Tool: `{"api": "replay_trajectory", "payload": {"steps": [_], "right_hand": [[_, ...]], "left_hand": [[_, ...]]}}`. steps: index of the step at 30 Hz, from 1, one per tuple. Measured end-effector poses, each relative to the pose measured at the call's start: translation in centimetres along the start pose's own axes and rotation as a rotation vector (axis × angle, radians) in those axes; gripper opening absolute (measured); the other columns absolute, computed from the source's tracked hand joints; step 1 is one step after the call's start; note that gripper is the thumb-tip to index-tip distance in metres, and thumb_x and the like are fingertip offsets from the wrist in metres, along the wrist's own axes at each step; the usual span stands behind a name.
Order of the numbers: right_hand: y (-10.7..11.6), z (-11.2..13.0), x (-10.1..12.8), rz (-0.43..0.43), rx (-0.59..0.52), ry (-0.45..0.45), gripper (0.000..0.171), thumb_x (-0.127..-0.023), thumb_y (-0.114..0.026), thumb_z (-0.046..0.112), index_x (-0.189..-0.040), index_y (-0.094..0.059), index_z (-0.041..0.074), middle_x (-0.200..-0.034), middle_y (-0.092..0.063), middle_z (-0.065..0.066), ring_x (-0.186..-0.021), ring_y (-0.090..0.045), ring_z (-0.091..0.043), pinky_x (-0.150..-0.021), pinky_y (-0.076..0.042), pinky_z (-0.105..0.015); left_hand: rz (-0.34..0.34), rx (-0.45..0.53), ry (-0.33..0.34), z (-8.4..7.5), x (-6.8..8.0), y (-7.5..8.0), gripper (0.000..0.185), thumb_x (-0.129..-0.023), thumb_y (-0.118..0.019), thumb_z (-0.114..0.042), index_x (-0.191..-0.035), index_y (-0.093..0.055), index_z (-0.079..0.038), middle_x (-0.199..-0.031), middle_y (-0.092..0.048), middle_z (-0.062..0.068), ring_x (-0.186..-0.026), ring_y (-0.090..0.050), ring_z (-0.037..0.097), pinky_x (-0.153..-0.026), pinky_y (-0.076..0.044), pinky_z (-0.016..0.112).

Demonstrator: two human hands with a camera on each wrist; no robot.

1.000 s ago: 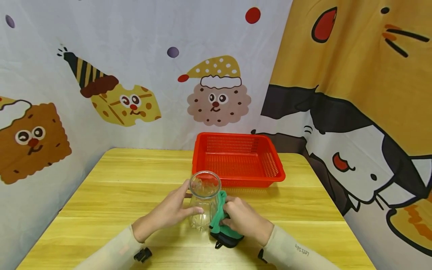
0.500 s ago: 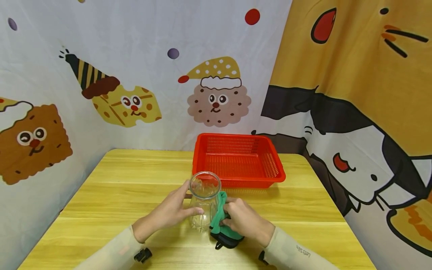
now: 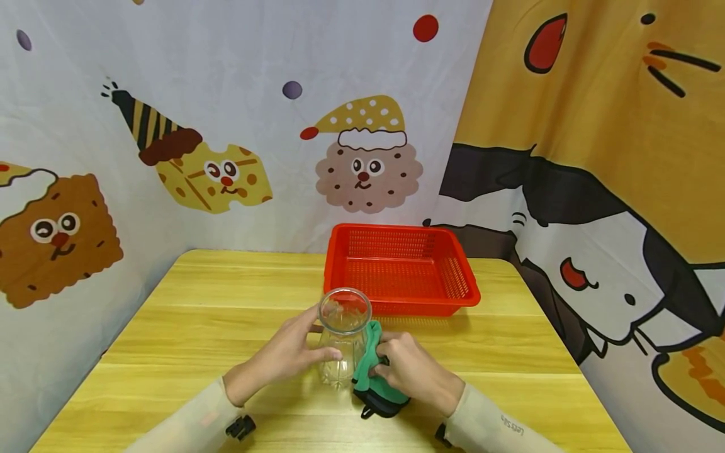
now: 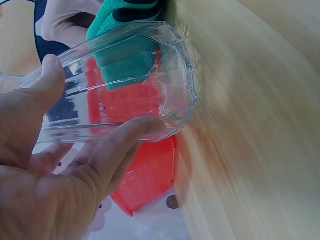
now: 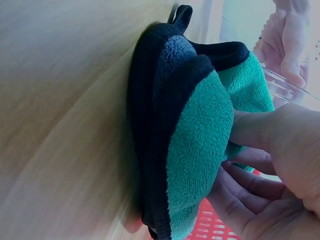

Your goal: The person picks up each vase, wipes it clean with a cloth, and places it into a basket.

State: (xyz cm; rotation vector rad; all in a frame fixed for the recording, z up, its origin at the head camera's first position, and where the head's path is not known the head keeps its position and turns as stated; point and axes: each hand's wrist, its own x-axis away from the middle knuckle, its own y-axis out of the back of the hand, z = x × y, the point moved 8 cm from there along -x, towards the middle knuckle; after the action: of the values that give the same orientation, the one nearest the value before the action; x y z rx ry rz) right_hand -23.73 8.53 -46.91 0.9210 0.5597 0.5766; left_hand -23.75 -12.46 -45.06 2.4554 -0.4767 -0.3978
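Observation:
A clear glass jar stands upright on the yellow wooden table, near its front middle. My left hand grips the jar from the left, thumb and fingers curled round its ribbed wall. My right hand holds a green and dark blue cloth bunched against the jar's right side. In the right wrist view the cloth is folded in thick layers, with my fingers curled into it.
A red mesh basket sits just behind the jar, toward the back of the table, with nothing in it. Cartoon-printed curtains close off the back and both sides. The table's left half is bare wood.

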Motion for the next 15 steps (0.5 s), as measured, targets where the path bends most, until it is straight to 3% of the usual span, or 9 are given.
{"api": "replay_trajectory", "payload": {"steps": [15], "right_hand": [[1.0,0.61,0.4,-0.109,-0.019,0.061,0.006,-0.096,-0.095,0.005,-0.095,-0.09,0.003,-0.105,-0.084,-0.009,-0.09,-0.081,-0.007,-0.073,-0.064,-0.006]], "left_hand": [[0.0,0.02,-0.023,0.09,-0.22,0.11,0.1,-0.098,-0.097,-0.032,-0.18,-0.042,-0.016,-0.167,-0.068,0.016,-0.132,-0.078,0.052,-0.105,-0.071,0.069]]}}
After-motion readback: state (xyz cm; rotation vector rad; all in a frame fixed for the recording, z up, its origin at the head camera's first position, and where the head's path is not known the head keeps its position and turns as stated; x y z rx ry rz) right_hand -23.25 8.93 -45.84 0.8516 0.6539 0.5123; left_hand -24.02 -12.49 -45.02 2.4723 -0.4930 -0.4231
